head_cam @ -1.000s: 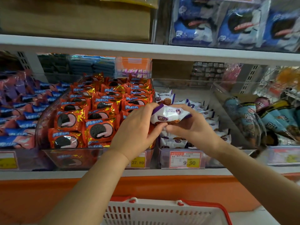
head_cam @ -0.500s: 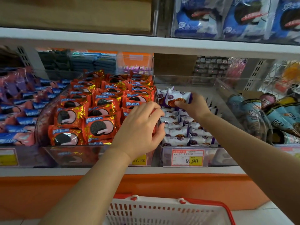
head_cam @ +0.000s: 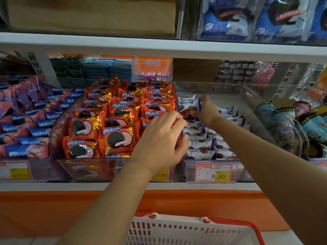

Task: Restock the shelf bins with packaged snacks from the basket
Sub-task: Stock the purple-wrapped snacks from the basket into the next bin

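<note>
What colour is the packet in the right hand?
The packet is white and purple with a brown biscuit picture; head view.
</note>
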